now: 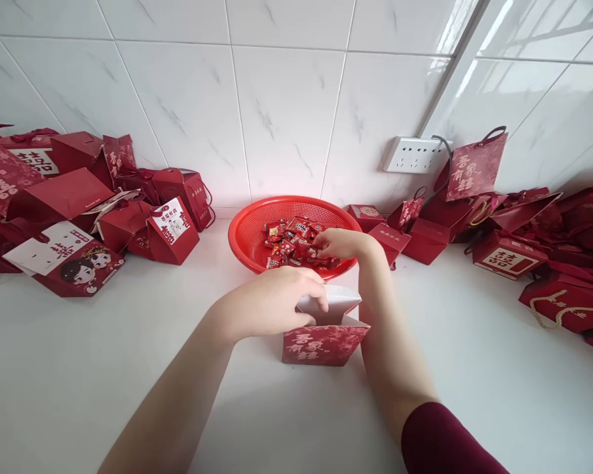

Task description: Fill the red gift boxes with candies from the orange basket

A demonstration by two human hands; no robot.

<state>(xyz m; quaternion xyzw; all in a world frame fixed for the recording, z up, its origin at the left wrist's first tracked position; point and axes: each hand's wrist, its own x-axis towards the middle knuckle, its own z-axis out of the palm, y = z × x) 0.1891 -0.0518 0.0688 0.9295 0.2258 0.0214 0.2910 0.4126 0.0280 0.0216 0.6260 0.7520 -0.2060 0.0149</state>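
A red paper gift bag (321, 345) with pale lettering stands upright with its top open, showing a white inside. My left hand (271, 303) is bent over the bag's left side, its thumb and curled forefinger at the opening; its other fingers are mostly hidden. Behind the bag is a red plastic basket (242, 240) with small wrapped candies (289, 247) in its bottom. My right hand (343, 243) reaches over the basket's right rim, fingers bent and closed on candies; the fingertips are partly hidden among the wrappers.
Red gift boxes (172, 230) are heaped along the left of the white counter (143, 368). More red boxes (427, 240) and corded boxes (568, 296) crowd the right side. A socket strip (415, 155) with a dark cable is on the tiled wall (286, 112) behind.
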